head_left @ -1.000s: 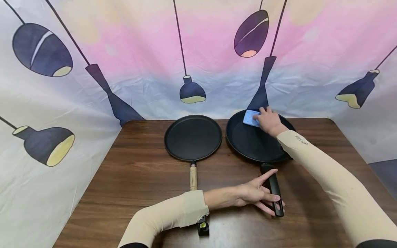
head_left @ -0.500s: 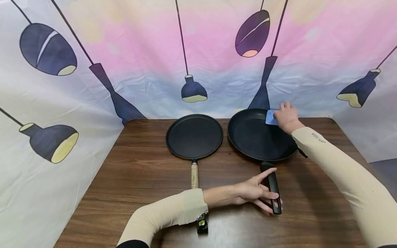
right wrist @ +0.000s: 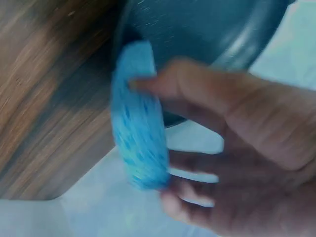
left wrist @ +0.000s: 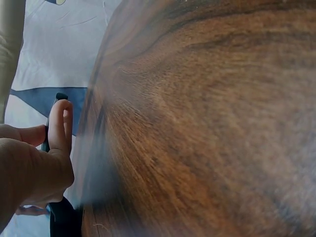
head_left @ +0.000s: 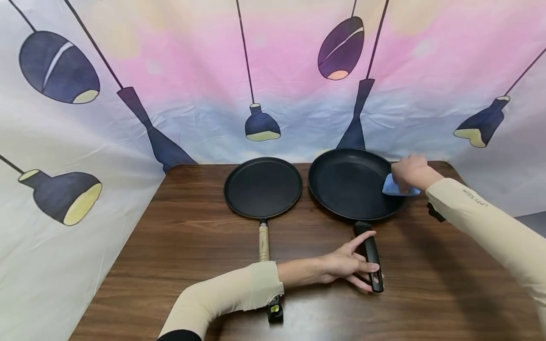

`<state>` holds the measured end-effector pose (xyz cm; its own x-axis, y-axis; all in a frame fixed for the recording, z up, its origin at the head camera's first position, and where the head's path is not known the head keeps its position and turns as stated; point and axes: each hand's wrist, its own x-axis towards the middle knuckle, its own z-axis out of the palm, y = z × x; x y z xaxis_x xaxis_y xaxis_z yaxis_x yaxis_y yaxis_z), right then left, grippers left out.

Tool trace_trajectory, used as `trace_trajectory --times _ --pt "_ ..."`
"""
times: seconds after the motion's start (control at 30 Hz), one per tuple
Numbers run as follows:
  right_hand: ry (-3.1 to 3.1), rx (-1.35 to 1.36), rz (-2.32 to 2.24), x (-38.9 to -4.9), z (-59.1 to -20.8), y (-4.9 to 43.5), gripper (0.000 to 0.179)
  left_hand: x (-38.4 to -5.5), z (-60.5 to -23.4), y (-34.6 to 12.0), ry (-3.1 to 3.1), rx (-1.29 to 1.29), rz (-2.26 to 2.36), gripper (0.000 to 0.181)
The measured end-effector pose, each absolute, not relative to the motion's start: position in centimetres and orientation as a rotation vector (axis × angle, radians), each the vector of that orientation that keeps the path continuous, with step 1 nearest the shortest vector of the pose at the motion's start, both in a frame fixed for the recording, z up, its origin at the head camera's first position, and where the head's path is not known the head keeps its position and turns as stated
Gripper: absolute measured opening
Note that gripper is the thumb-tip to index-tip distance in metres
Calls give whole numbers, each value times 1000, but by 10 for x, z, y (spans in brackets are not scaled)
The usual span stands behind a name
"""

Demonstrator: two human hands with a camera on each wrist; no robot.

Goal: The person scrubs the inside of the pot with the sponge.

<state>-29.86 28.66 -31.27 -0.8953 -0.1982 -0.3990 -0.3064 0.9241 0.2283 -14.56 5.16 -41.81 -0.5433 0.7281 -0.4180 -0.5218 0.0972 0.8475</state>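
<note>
My right hand (head_left: 413, 171) pinches a blue sponge (head_left: 394, 186) at the right rim of a deep black frying pan (head_left: 347, 182). In the right wrist view the sponge (right wrist: 138, 118) sits between thumb and fingers, one end against the pan's rim (right wrist: 121, 37). My left hand (head_left: 347, 264) holds the pan's black handle (head_left: 372, 258) between thumb and fingers, the index finger pointing up along it. The left wrist view shows that hand (left wrist: 37, 168) with fingers bent round the handle (left wrist: 64, 219), most of which is hidden.
A flat black pan (head_left: 263, 187) with a wooden handle (head_left: 264, 241) lies to the left; my left forearm crosses over its handle end. Both pans rest on a brown wooden table (head_left: 183, 237). A cloth backdrop (head_left: 204, 85) printed with lamps hangs behind the table.
My right hand has swept the sponge from the far edge of the frying pan rightward and nearer, along the rim. The left hand keeps its hold on the handle.
</note>
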Motion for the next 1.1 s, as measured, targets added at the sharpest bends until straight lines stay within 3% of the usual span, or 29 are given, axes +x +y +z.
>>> trace_trajectory --times 0.17,0.4,0.53,0.63,0.77,1.1 --pt "2409 -420 105 -300 -303 283 38 -149 -418 48 1399 235 1653 84" --pt "2092 -467 -235 -309 -312 280 43 -152 -418 48 1379 234 1647 84" --pt "2005 -600 -425 -313 -326 263 49 -153 -418 49 1372 227 1655 83" --pt "2065 -756 -506 -313 -340 242 63 -153 -418 48 1363 218 1659 83" --pt "2323 -892 -423 -313 -355 210 78 -153 -417 49 1347 222 1643 82" --pt "2791 -705 32 -351 -373 178 78 -146 -420 57 1329 196 1680 83"
